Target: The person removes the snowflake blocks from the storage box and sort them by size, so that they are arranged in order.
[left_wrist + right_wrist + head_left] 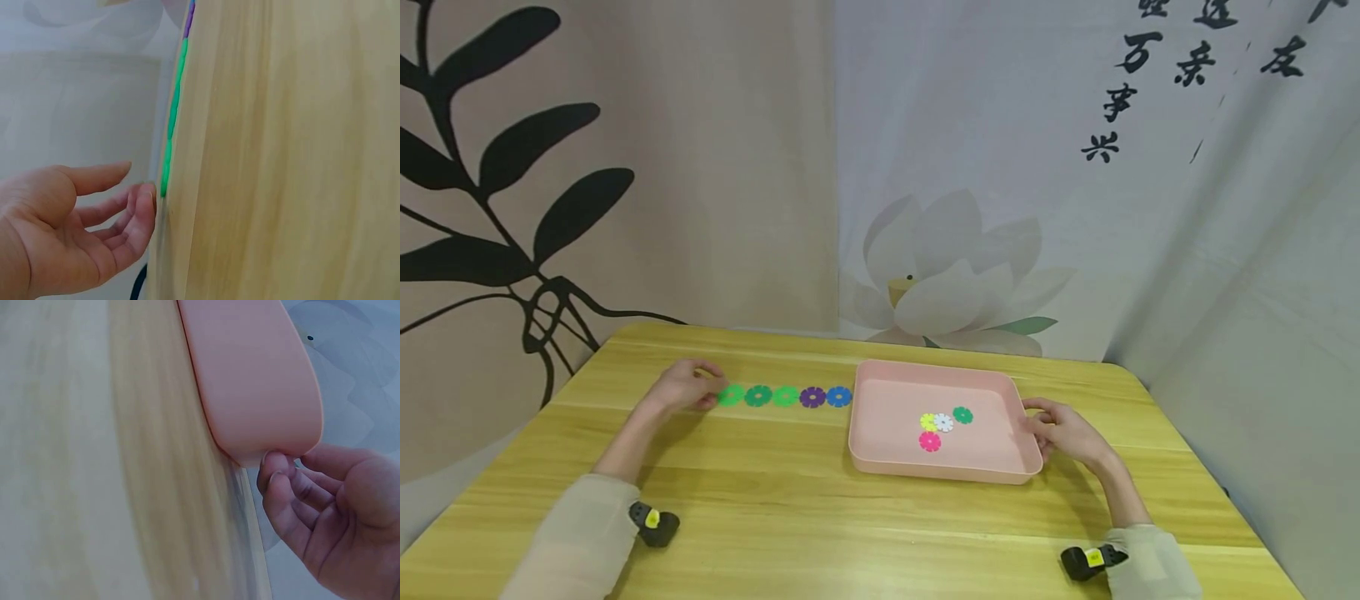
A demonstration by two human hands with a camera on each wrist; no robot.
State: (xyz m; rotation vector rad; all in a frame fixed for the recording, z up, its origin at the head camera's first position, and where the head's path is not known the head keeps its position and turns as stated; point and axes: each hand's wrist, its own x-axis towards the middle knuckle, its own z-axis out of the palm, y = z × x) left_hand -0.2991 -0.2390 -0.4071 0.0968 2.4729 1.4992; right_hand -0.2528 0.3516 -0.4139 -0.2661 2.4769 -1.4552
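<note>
A pale curtain [737,167] printed with leaves, a lotus and dark writing hangs behind the counter [775,517], whose wood shows light yellow grain and rounded far corners. The widest open room lies on the near side, where the wood runs from the tray and the row down to the bottom of the head view. A narrower strip lies between the tray and the far edge, and more wood stretches beyond each hand toward the side edges.

The pink tray [895,400] sits right of the middle, near the far edge, a shallow rectangle with smooth low walls and rounded corners. The right hand [1067,429] grips its right end, fingers clamped on the wall, thumb at the rim. The left hand [688,386] is at the left end of the row of discs, its thumb apart from its bent fingers, the fingertips at the end disc; whether they touch it, I cannot tell.

The discs lie flat, thin and round, with notched edges like flowers. From the left come a light green disc [732,395], a darker green, another light green, a purple disc [812,397] and a blue disc [838,397], this last just beside the tray's left wall. Inside the tray, a yellow disc [928,422], a white disc [943,422] and a pink disc [930,441] cluster together, with a green one [962,415] near.
</note>
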